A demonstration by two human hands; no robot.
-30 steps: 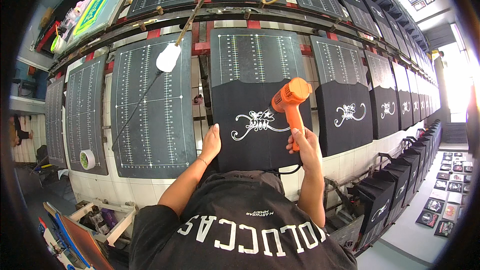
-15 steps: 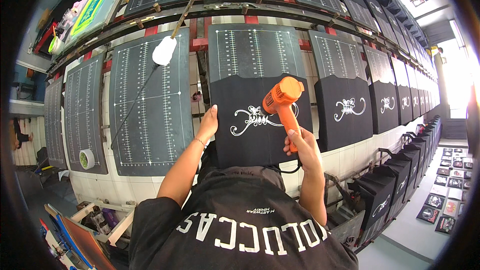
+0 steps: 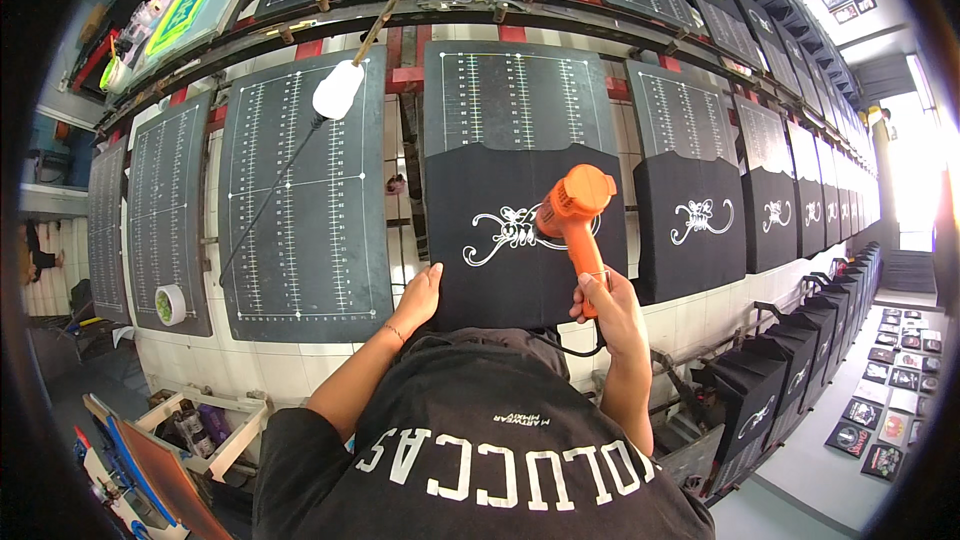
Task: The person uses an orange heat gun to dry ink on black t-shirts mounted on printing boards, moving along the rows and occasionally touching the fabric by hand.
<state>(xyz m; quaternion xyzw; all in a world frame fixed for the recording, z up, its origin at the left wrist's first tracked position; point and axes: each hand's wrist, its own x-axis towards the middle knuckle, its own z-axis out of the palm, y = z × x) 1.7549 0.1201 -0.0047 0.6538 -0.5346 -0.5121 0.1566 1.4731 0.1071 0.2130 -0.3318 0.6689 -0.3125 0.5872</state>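
My right hand [image 3: 615, 310] is wrapped round the handle of an orange heat gun [image 3: 583, 198], whose nozzle points left and down over a white swirling print [image 3: 510, 230]. The print is on a black fabric piece [image 3: 480, 290] laid over the near part of a dark board with ruled white scales [image 3: 520, 90]. At the left edge of the fabric, my left hand [image 3: 418, 297] rests near the near corner, its fingers stretched out and nothing seen in it. A dark cord hangs below my right hand.
Ruled boards [image 3: 300, 200] stand in a row to the left, one bearing a white cup [image 3: 171, 305] with green contents. A white lump on a cord [image 3: 338, 90] hangs over them. Further boards with printed black fabric [image 3: 690, 220] run right. A wooden crate [image 3: 240, 440] holds bottles.
My left hand has slid toward me along the fabric's left edge. The heat gun has shifted slightly right and nearer, showing more of the print's middle.
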